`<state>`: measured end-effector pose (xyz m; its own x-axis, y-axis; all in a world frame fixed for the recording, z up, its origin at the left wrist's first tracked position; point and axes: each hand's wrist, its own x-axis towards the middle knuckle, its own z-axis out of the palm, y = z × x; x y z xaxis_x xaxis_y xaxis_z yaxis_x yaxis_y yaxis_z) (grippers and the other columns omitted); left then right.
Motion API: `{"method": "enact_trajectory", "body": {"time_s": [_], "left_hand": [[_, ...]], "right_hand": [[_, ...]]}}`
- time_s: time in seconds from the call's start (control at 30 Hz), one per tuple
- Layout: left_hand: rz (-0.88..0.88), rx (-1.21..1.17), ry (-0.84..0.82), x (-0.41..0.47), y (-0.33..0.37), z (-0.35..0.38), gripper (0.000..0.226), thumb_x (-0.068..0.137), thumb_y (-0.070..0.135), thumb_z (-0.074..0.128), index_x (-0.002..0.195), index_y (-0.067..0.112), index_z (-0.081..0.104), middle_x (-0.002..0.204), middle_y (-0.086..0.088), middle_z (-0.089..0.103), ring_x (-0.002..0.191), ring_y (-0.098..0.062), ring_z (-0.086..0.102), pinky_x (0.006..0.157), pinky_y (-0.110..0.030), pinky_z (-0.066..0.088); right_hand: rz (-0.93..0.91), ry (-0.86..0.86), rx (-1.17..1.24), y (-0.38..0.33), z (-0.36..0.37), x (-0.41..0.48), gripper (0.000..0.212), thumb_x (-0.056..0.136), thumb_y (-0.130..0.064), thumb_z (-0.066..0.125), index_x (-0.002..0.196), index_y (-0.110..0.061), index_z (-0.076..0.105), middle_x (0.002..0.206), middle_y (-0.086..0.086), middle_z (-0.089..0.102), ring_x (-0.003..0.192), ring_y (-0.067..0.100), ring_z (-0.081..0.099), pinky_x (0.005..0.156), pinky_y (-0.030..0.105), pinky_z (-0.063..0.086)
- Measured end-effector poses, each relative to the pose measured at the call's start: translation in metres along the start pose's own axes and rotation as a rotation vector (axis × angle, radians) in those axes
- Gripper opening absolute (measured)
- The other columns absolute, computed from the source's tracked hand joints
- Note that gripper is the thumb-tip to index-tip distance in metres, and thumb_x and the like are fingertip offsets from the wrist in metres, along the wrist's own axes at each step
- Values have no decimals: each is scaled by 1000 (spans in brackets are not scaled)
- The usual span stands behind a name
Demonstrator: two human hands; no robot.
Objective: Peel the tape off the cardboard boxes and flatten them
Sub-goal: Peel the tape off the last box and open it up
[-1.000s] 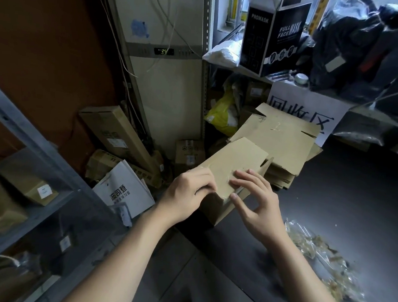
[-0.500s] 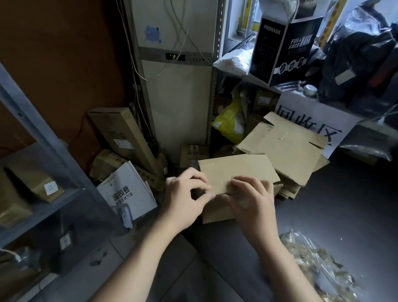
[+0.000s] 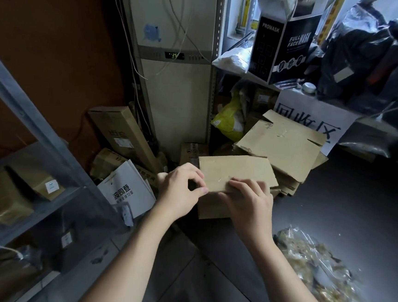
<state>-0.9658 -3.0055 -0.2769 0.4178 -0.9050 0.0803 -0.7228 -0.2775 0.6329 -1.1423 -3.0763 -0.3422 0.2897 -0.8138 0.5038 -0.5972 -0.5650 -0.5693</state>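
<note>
The left hand (image 3: 180, 190) sat at the near-left corner of the box (image 3: 237, 171), knuckles up, with the thumb and forefinger closed in a pinch on that corner. Whether a tape end lay between them could not be told. The box stood on the dark worktop (image 3: 356, 212) with its long axis running left to right, so its seam stretched rightward from the pinch. This made the left hand the nearer one for starting a peel. The right hand (image 3: 248, 203) lay palm down on the near-right part, its fingers curled over the top edge and bracing the box. Behind lay a stack (image 3: 284, 148) of flattened cardboard, and scraps (image 3: 315, 269) of clear tape were heaped to the right.
</note>
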Motion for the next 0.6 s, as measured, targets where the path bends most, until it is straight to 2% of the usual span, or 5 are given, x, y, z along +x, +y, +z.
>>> {"method": "enact_trajectory", "body": {"time_s": [0.13, 0.23, 0.37, 0.5, 0.6], "left_hand": [[0, -18, -104, -4, -1, -3, 13, 96, 34, 68, 83, 30, 71, 114, 24, 53, 111, -10, 35, 93, -28, 20], [59, -2, -160, -8, -1, -2, 13, 100, 31, 63, 88, 27, 68, 117, 19, 47, 105, -3, 23, 101, -31, 21], [71, -81, -193, -14, -2, 2, 10, 100, 32, 62, 90, 32, 63, 121, 19, 44, 116, -11, 29, 102, -35, 28], [138, -115, -105, -21, -3, 12, 12, 98, 29, 66, 87, 34, 61, 119, 19, 46, 118, -9, 34, 103, -37, 32], [182, -182, -28, -22, 1, 15, 16, 96, 26, 69, 86, 36, 60, 118, 18, 46, 121, -21, 44, 102, -44, 40]], "right_hand": [[-10, 13, 12, 1, -1, -3, 33, 77, -39, 88, 103, -22, 78, 107, -13, 71, 102, 23, 56, 84, 44, 47], [-2, 24, 8, 1, -2, -6, 33, 77, -39, 88, 104, -22, 77, 108, -13, 71, 103, 23, 56, 83, 43, 46], [19, 23, 104, 3, -5, -8, 31, 79, -33, 88, 105, -21, 78, 113, -14, 71, 106, 21, 54, 85, 48, 48], [63, -36, 243, -3, -8, -10, 28, 86, -25, 83, 114, -26, 78, 116, -11, 66, 111, 17, 42, 92, 48, 47], [-45, -108, 219, -18, -12, -13, 23, 93, -26, 75, 115, -33, 76, 114, -10, 59, 112, 18, 40, 90, 47, 45]]}}
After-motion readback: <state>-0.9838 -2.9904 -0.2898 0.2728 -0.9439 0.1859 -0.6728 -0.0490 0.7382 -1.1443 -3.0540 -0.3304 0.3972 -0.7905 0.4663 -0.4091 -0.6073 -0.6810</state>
